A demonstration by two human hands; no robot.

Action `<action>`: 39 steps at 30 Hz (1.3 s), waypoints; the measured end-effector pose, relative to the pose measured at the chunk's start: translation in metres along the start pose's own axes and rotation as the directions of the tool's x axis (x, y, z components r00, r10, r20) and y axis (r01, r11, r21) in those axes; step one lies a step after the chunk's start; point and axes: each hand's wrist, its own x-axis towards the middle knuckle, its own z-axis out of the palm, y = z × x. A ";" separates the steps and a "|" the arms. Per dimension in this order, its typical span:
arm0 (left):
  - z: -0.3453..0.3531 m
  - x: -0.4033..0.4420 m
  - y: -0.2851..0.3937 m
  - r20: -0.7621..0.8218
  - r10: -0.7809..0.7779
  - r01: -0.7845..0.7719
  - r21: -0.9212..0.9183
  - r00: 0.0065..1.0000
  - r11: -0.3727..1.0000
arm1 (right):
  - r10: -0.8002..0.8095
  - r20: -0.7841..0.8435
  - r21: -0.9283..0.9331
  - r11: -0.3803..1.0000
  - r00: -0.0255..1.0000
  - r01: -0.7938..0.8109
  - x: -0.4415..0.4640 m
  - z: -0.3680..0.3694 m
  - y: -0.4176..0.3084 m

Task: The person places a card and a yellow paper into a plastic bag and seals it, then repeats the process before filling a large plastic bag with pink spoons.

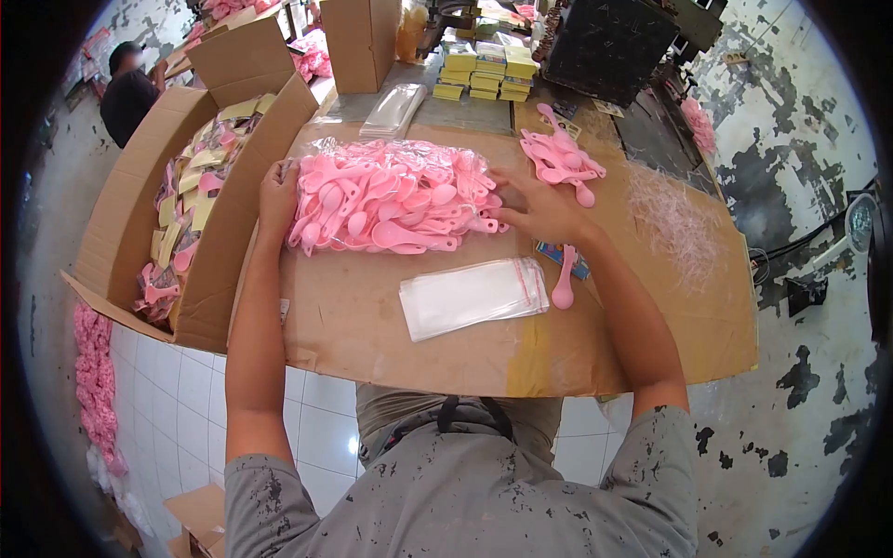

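A clear plastic bag full of pink spoons point(391, 200) lies on the cardboard-covered table point(372, 330). My left hand point(277, 197) is closed on the bag's left end. At its right end, my right hand point(541, 206) has its fingers spread, with fingertips touching or close to the plastic. In front of the bag is a stack of clear plastic sleeves point(474, 296). A single pink spoon point(564, 279) rests beside them, partly over a small blue card point(579, 267) near my right forearm. Beyond my right hand sits a small pile of pink spoons point(562, 156).
An open carton point(209, 270) of packed spoons and cards stands at the left. Behind are more sleeves point(393, 110), stacks of yellow-edged cards point(486, 70) and a black machine point(609, 46). Plastic strands point(674, 223) lie at the right. A person point(130, 93) is at the far left.
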 end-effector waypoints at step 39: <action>0.001 0.002 -0.005 -0.045 0.036 -0.036 0.005 0.998 0.999 | 0.036 -0.117 -0.104 0.993 0.993 -0.049 0.006 -0.022 -0.012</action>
